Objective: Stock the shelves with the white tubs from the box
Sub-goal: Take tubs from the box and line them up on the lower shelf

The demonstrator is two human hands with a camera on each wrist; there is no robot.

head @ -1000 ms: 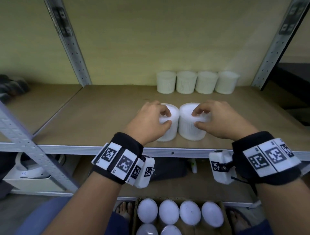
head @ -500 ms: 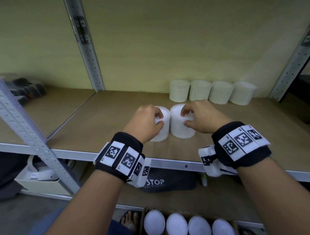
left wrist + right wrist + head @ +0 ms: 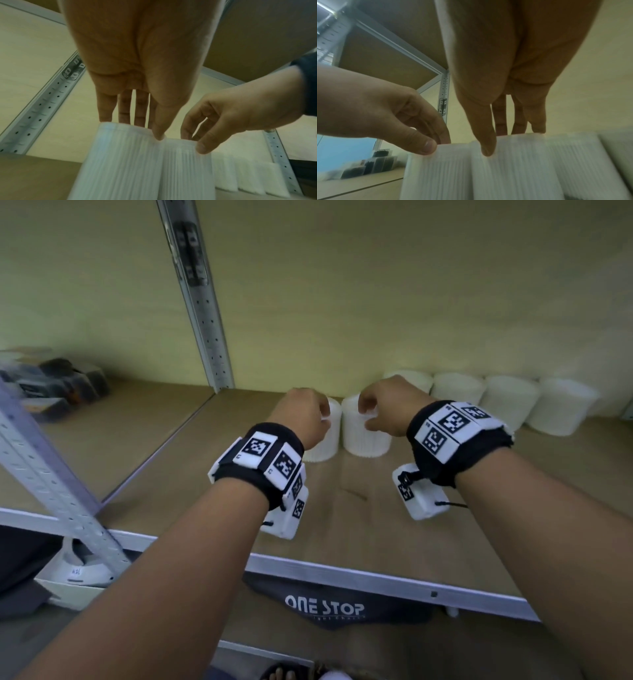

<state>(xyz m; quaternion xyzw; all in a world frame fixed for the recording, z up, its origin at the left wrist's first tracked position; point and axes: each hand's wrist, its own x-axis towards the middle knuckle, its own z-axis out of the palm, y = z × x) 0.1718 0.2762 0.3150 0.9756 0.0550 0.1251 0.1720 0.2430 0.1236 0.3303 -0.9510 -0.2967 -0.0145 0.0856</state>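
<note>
Two bare hands reach over a brown wooden shelf (image 3: 359, 529) inside a metal rack, each set on top of a ribbed white tub. The left hand (image 3: 301, 416) holds the left tub (image 3: 325, 440) from above, thumb on the near side of the rim and fingers reaching down over the far side; the fingers look nearly straight from the wrist view, so the hold is a light one at the rim. The right hand (image 3: 387, 405) holds the right tub (image 3: 363, 436) the same way, thumb tip pressed on the near wall just under the rim, fingers over the back edge. The two tubs stand upright and touch side by side, about midway back on the shelf. Behind them, against the yellow wall, a row of white tubs (image 3: 507, 402) stands close together (four can be counted, the leftmost partly hidden by the right hand). A perforated grey upright (image 3: 198, 302) rises at the shelf's back left corner. Both wrists wear black bands with square black-and-white markers.
</note>
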